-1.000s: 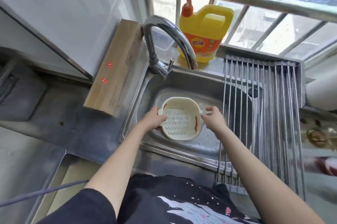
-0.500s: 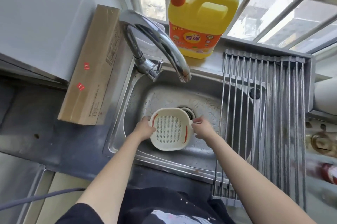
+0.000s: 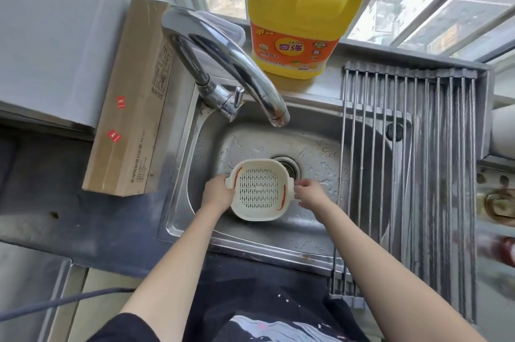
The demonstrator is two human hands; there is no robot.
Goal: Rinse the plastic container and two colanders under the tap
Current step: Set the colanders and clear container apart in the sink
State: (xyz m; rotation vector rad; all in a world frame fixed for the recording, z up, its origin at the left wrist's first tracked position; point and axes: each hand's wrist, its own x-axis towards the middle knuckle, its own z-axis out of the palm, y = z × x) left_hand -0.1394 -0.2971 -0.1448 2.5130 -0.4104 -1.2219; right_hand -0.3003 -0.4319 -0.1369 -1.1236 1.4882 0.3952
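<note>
From the head view, the cream colander [image 3: 260, 189] sits low in the sink [image 3: 312, 241], gripped at opposite side handles: the left hand [image 3: 216, 194] wraps its left edge, the right hand [image 3: 310, 193] pinches the right tab. So it lies squarely between both hands, neither nearer. The tap [image 3: 277, 116] spout is above and farther back (no water visible), so the colander likely needs lifting toward it.

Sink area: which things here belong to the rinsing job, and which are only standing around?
Job: cream colander, held by left hand and right hand; tap; sink.

Standing around: yellow detergent jug, cardboard box, drying rack.
</note>
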